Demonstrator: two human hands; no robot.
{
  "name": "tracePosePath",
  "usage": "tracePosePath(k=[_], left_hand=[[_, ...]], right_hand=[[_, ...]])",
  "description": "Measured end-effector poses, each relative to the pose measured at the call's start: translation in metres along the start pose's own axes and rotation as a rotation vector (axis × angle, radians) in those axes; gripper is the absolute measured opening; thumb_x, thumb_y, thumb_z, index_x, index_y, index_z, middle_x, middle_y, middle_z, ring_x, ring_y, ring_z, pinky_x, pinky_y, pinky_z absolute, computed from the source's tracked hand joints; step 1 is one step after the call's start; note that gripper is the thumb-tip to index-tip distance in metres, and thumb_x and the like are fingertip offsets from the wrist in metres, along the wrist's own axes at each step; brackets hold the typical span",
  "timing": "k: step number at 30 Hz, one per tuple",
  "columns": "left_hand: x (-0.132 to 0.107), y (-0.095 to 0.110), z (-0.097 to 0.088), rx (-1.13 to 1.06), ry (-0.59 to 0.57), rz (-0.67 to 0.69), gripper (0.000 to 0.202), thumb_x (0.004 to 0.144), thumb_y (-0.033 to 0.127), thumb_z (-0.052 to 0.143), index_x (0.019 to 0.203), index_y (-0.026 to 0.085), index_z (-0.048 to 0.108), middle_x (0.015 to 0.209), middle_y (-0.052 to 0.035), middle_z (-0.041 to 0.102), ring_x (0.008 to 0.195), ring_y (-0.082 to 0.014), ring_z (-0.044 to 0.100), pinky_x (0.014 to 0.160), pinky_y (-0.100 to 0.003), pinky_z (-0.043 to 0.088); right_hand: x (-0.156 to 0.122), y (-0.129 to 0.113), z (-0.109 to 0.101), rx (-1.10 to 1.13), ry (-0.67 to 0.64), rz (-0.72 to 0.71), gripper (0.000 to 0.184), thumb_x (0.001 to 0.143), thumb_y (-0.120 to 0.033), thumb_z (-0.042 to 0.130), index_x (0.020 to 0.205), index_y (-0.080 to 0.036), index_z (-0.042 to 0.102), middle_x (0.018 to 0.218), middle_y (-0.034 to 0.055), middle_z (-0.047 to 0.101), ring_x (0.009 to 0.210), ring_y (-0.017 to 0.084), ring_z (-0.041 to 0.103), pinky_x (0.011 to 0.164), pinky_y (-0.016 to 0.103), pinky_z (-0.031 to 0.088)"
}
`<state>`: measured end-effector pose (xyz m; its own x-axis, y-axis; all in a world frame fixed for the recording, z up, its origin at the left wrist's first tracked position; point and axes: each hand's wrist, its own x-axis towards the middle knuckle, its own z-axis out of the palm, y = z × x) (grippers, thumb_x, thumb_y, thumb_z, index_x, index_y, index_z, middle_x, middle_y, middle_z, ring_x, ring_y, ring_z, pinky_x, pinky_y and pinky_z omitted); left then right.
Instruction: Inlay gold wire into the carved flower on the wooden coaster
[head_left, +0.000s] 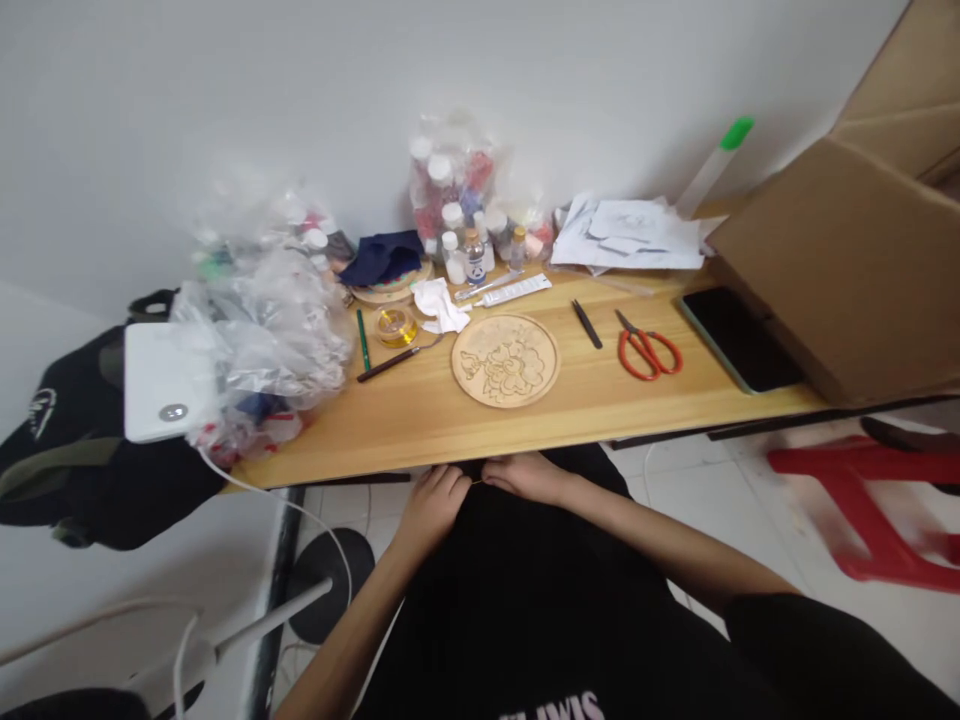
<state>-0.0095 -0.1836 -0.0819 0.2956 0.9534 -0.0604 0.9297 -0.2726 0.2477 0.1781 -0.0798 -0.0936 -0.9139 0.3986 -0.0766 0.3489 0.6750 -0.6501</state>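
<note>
My left hand (433,503) and my right hand (525,476) rest close together on my black-clothed lap, just under the front edge of the wooden table (420,415). Both have the fingers curled in, their tips almost meeting as if pinching something too thin to make out. On the table right above them lies a round wooden disc (506,359) carved with a floral pattern. Neither hand touches the table or the disc.
Red scissors (647,351), black tweezers (587,324), a dark phone (739,337) and a cardboard box (847,260) lie right. Small bottles (461,235), a glue tube (515,291), gold wire spool (396,325), pencils and plastic bags (266,320) sit left. A red stool (862,500) stands right.
</note>
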Motion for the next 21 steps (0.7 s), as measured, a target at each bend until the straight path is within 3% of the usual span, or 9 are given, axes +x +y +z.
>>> tracePosePath(k=[3,6,9,13,17,21], left_hand=[[-0.003,0.012,-0.028,-0.072,0.015,0.122,0.027,0.097,0.018,0.041,0.086,0.018,0.066,0.08,-0.0065,0.063,0.078,-0.0206,0.059,0.071,-0.034,0.049],[0.009,0.025,-0.065,-0.204,0.04,0.222,0.027,0.1,0.023,0.042,0.088,0.019,0.066,0.082,-0.0032,0.065,0.077,-0.0161,0.058,0.071,-0.029,0.047],[0.041,0.037,-0.104,-0.583,0.083,0.312,0.015,0.097,0.02,0.052,0.094,0.018,0.066,0.084,-0.0017,0.066,0.077,-0.0122,0.06,0.069,-0.023,0.046],[0.097,0.044,-0.142,-0.661,0.04,0.413,0.015,0.096,0.019,0.053,0.091,0.017,0.066,0.082,-0.0009,0.066,0.078,-0.0114,0.06,0.07,-0.023,0.046],[0.141,0.038,-0.156,-0.487,-0.085,0.526,0.017,0.096,0.022,0.053,0.09,0.017,0.068,0.082,-0.0017,0.066,0.08,-0.0136,0.059,0.074,-0.026,0.044],[0.163,0.021,-0.148,-0.514,-0.09,0.565,0.015,0.095,0.024,0.057,0.088,0.017,0.068,0.082,-0.002,0.067,0.079,-0.0131,0.06,0.074,-0.026,0.044]], right_hand=[[-0.025,-0.017,-0.019,0.055,0.043,-0.05,0.023,0.095,-0.026,0.05,0.086,-0.019,0.07,0.079,0.0056,0.069,0.074,0.015,0.062,0.069,0.027,0.044],[-0.052,-0.034,-0.052,0.135,0.105,-0.079,0.026,0.097,-0.032,0.047,0.095,-0.02,0.071,0.08,0.0046,0.069,0.073,0.013,0.062,0.069,0.026,0.045],[-0.072,-0.043,-0.089,0.349,0.241,-0.08,0.018,0.094,-0.026,0.054,0.099,-0.02,0.071,0.078,0.002,0.068,0.069,0.01,0.062,0.064,0.021,0.046],[-0.08,-0.038,-0.122,0.321,0.459,-0.023,0.02,0.09,-0.017,0.058,0.107,-0.023,0.067,0.084,0.0014,0.071,0.071,0.011,0.065,0.064,0.023,0.05],[-0.077,-0.024,-0.135,0.253,0.604,-0.054,0.025,0.087,-0.012,0.059,0.108,-0.023,0.068,0.074,0.0004,0.066,0.063,0.011,0.059,0.055,0.023,0.047],[-0.074,-0.013,-0.142,0.279,0.621,-0.082,0.033,0.085,-0.009,0.057,0.113,-0.025,0.067,0.074,0.0013,0.066,0.065,0.013,0.059,0.057,0.027,0.047]])
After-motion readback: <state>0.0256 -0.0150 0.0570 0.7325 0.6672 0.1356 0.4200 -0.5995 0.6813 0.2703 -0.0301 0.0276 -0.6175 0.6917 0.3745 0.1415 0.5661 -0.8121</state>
